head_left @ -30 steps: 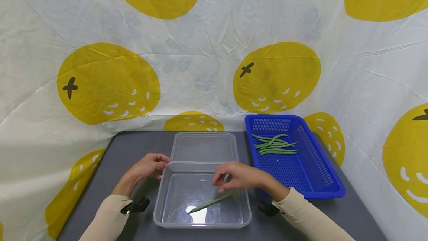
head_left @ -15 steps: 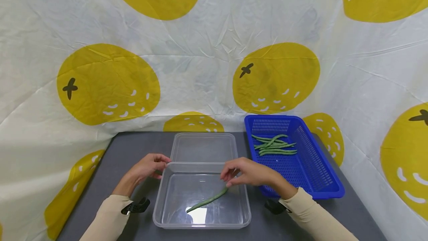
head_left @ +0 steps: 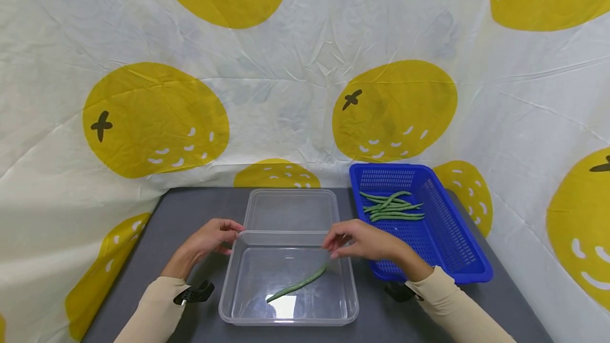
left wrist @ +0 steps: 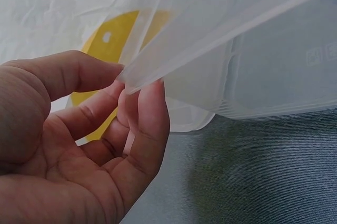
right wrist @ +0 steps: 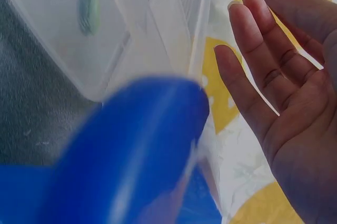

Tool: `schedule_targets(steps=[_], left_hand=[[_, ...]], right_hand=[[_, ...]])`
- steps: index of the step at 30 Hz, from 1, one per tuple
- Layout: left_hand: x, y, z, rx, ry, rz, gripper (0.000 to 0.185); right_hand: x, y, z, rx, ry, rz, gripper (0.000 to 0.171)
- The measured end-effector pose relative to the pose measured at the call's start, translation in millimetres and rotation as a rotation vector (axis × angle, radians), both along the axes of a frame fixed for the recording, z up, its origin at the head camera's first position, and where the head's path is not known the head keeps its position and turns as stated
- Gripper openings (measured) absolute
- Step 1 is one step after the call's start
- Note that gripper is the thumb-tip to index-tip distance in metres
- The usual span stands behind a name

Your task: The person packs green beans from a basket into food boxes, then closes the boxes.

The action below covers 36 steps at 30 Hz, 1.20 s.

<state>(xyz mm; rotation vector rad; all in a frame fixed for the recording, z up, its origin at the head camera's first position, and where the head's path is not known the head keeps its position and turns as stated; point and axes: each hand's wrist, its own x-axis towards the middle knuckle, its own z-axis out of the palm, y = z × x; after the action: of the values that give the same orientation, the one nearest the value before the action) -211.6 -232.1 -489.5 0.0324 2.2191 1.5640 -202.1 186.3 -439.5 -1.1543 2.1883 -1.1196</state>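
Observation:
My left hand (head_left: 214, 238) pinches the far left corner of a clear plastic container (head_left: 288, 322). In the left wrist view, its thumb and fingertips (left wrist: 151, 103) meet at the container's rim (left wrist: 210, 48). One green bean (head_left: 299, 285) lies slanted on the container's floor, its right end farther back. Over the container's far right corner hovers my right hand (head_left: 364, 240), fingers loosely bent. The right wrist view shows that hand (right wrist: 295, 87) with its fingers apart and nothing between them; the bean (right wrist: 90, 8) appears blurred inside the container, away from the fingertips.
A blue perforated basket (head_left: 459, 232) stands right of the container, with several green beans (head_left: 395, 208) near its far left side. Behind the container lies a flat clear plastic lid (head_left: 290, 209) on the grey table (head_left: 200, 205). A white cloth with yellow fruit prints (head_left: 286, 110) hangs behind.
My right hand has let go of the bean's end and drawn up and to the right, away from it. The bean has shifted slightly. My left hand stays at the corner.

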Motion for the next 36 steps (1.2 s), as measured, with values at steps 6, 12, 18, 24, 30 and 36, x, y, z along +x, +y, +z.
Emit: schedule_targets(steps=[6, 12, 18, 24, 30, 36], left_hand=[[-1.0, -1.3, 0.1, 0.013, -0.007, -0.008, 0.029], [-1.6, -2.4, -0.9, 0.012, -0.011, -0.002, 0.029], [-0.7, -3.4, -0.2, 0.014, -0.01, -0.007, 0.029], [-1.0, -3.2, 2.6, 0.013, -0.009, -0.006, 0.028], [-1.6, -2.9, 1.8, 0.022, -0.012, -0.005, 0.027], [-3.0, -3.7, 0.4, 0.03, -0.008, -0.024, 0.029]], right_hand=[[-4.9, 11.8, 1.8, -0.023, 0.035, -0.03, 0.019], [-10.3, 25.3, 3.4, -0.019, 0.077, -0.07, 0.02], [-13.4, 39.1, 10.3, 0.009, 0.074, -0.132, 0.019], [-19.4, 53.0, 17.0, 0.036, 0.117, -0.18, 0.02], [-29.6, 67.9, 17.1, 0.044, 0.102, -0.245, 0.02], [-42.8, 84.4, 11.7, 0.06, 0.107, -0.321, 0.022]])
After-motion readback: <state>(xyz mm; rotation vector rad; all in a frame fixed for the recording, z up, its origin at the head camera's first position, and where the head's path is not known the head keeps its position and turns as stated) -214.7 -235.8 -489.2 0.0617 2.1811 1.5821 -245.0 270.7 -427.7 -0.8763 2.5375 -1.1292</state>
